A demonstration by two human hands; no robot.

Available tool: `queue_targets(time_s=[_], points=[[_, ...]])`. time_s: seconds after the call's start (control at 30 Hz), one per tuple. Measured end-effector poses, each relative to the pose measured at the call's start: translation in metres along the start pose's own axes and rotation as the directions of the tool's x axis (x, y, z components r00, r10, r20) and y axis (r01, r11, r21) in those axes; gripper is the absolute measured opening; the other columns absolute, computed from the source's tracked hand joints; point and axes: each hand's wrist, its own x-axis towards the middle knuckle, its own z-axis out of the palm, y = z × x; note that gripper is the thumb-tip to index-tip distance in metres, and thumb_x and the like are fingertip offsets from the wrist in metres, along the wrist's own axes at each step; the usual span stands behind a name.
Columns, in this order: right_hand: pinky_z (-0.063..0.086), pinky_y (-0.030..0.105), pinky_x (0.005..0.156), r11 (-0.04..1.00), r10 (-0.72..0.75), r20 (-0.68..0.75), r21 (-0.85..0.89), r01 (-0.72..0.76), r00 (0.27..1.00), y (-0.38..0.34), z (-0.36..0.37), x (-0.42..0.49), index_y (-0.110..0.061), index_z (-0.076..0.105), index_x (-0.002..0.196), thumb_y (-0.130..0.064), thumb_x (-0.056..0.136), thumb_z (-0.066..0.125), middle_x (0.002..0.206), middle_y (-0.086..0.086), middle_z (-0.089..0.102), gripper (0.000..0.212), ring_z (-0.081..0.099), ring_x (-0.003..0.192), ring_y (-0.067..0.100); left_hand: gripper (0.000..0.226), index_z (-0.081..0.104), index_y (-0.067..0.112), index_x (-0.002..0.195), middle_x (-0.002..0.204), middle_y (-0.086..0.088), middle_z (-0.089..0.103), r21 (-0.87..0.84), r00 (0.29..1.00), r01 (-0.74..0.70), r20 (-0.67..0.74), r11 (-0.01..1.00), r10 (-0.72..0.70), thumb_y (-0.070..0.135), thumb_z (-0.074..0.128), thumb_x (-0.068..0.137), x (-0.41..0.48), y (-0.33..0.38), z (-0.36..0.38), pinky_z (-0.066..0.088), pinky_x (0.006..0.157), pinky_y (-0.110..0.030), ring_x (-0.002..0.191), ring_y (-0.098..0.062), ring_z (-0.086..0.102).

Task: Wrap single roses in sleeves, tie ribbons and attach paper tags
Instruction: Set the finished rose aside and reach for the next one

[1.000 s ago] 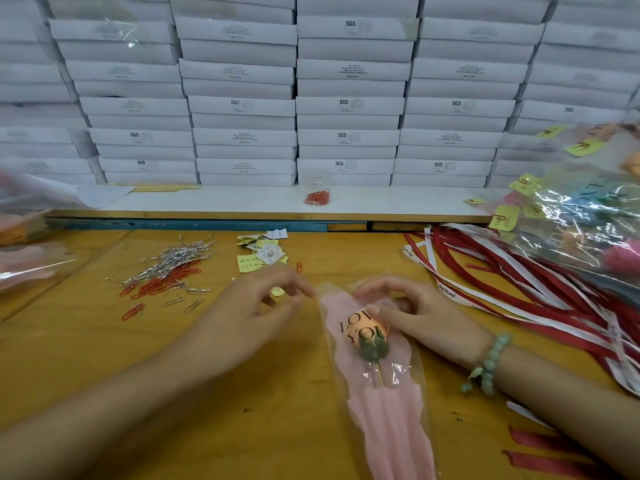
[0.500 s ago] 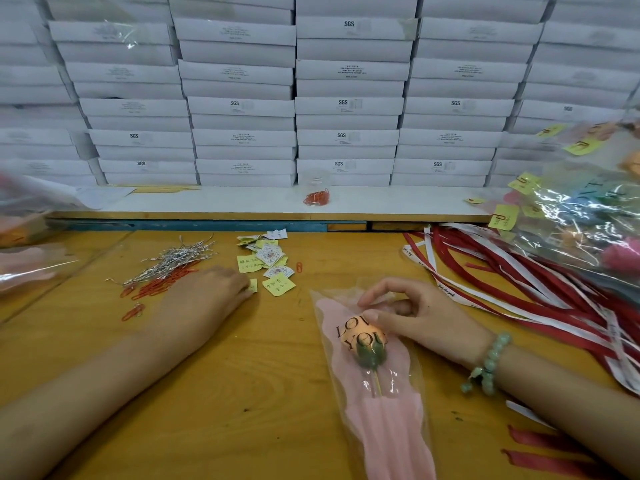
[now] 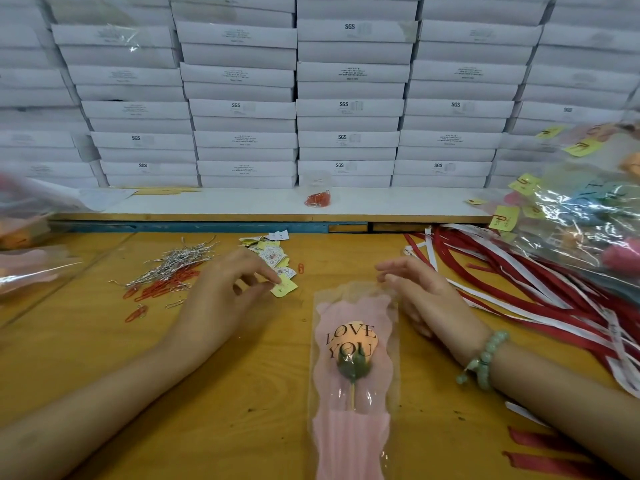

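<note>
Two hands are low over the wooden table [image 3: 225, 410].

- Far left: a heap of paper clips [image 3: 166, 271], silver and red.
- Left hand [image 3: 232, 292]: the index fingertip is down on a yellow paper tag [image 3: 285, 288] at the near edge of the tag pile [image 3: 272, 254], with the other fingers loosely curled. I cannot tell whether the thumb pinches it or the finger only touches it. The tag looks thin and nearly weightless, so it should skate on the wood. I'd pin it and lift a corner.
- Centre: the rose [image 3: 353, 344] lies flat inside its clear sleeve [image 3: 349, 441], bloom away from me, stem toward me. I judge the film slick and floppy and the bloom crushable. I'd grip low at the stem, where the pink paper gathers, never across the head.
- Right hand [image 3: 422, 299]: the fingers are relaxed and straight, tips at the sleeve's far right corner, gripping nothing.
- Right edge: ribbons [image 3: 519, 289], red and white, limp and likely to tangle.
</note>
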Motion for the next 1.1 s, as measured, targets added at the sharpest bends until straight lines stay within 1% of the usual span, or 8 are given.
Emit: queue_targets(time_s=[0.07, 0.13, 0.27, 0.4, 0.53, 0.67, 0.83, 1.1], points=[[0.027, 0.017, 0.034, 0.983, 0.132, -0.044, 0.136, -0.124, 0.99, 0.0, 0.001, 0.007, -0.023, 0.062, 0.106, -0.021, 0.097, 0.05, 0.109, 0.002, 0.066, 0.015, 0.036, 0.04, 0.004, 0.023, 0.075, 0.016, 0.08, 0.088, 0.004, 0.073, -0.289, 0.99, 0.137, 0.065, 0.947, -0.124, -0.007, 0.071, 0.08, -0.001, 0.008, 0.008, 0.056, 0.077, -0.026, 0.082, -0.008, 0.068], [0.025, 0.017, 0.033, 0.954, 0.234, -0.062, 0.205, -0.217, 0.97, -0.002, 0.001, 0.013, -0.017, 0.062, 0.104, -0.017, 0.097, 0.049, 0.101, 0.005, 0.067, 0.016, 0.032, 0.04, 0.004, 0.029, 0.075, 0.009, 0.08, 0.093, 0.003, 0.075, -0.426, 0.976, 0.197, 0.174, 0.883, -0.134, -0.018, 0.063, 0.081, -0.005, 0.016, 0.013, 0.054, 0.081, -0.02, 0.092, -0.009, 0.07], [0.022, 0.016, 0.031, 0.917, 0.345, -0.039, 0.225, -0.328, 0.938, -0.007, 0.006, 0.029, -0.01, 0.065, 0.101, -0.016, 0.096, 0.047, 0.088, 0.0, 0.062, 0.02, 0.03, 0.04, 0.005, 0.026, 0.073, 0.003, 0.082, 0.096, -0.006, 0.075, -0.55, 0.953, 0.277, 0.265, 0.788, -0.15, -0.009, 0.052, 0.091, -0.007, 0.014, 0.014, 0.054, 0.076, -0.019, 0.094, -0.016, 0.07], [0.024, 0.018, 0.033, 0.897, 0.406, -0.083, 0.225, -0.38, 0.91, -0.011, 0.014, 0.045, -0.012, 0.067, 0.096, -0.017, 0.094, 0.049, 0.08, -0.001, 0.058, 0.019, 0.032, 0.039, 0.006, 0.006, 0.069, 0.003, 0.083, 0.093, -0.006, 0.074, -0.575, 0.919, 0.377, 0.33, 0.726, -0.215, 0.009, 0.072, 0.082, -0.005, 0.008, 0.016, 0.056, 0.072, -0.021, 0.082, -0.018, 0.071], [0.034, 0.022, 0.051, 0.967, 0.254, -0.209, 0.068, -0.245, 0.944, -0.009, 0.025, 0.047, -0.017, 0.069, 0.09, -0.02, 0.093, 0.05, 0.081, -0.002, 0.056, 0.02, 0.046, 0.061, 0.011, 0.019, 0.068, 0.012, 0.091, 0.102, 0.004, 0.073, -0.533, 0.896, 0.433, 0.341, 0.727, -0.284, 0.002, 0.077, 0.077, -0.003, -0.001, 0.019, 0.052, 0.079, -0.016, 0.094, -0.01, 0.069], [0.034, 0.017, 0.056, 0.994, 0.111, -0.261, 0.027, -0.107, 0.959, -0.006, 0.03, 0.043, -0.017, 0.069, 0.086, -0.02, 0.093, 0.053, 0.073, -0.009, 0.054, 0.018, 0.048, 0.067, 0.003, 0.033, 0.069, 0.027, 0.099, 0.109, 0.016, 0.069, -0.514, 0.877, 0.48, 0.318, 0.711, -0.361, 0.014, 0.082, 0.071, -0.001, -0.002, 0.019, 0.048, 0.071, -0.006, 0.083, -0.001, 0.067], [0.037, 0.013, 0.063, 1.0, -0.001, -0.235, -0.001, 0.001, 0.972, -0.005, 0.037, 0.042, -0.012, 0.067, 0.094, -0.023, 0.092, 0.056, 0.081, -0.004, 0.06, 0.016, 0.055, 0.081, 0.006, 0.025, 0.07, 0.018, 0.092, 0.098, -0.002, 0.066, -0.544, 0.842, 0.536, 0.285, 0.645, -0.459, 0.004, 0.08, 0.074, 0.007, 0.004, 0.031, 0.059, 0.078, -0.029, 0.08, -0.02, 0.07], [0.044, 0.007, 0.07, 0.974, -0.217, -0.095, -0.092, 0.209, 0.972, -0.009, 0.041, 0.034, -0.022, 0.067, 0.095, -0.027, 0.09, 0.061, 0.085, -0.009, 0.068, 0.009, 0.059, 0.083, -0.003, 0.02, 0.067, 0.012, 0.097, 0.082, -0.009, 0.074, -0.588, 0.895, 0.437, 0.206, 0.681, -0.396, 0.007, 0.076, 0.08, 0.02, 0.024, 0.056, 0.053, 0.057, -0.016, 0.067, -0.01, 0.069]])
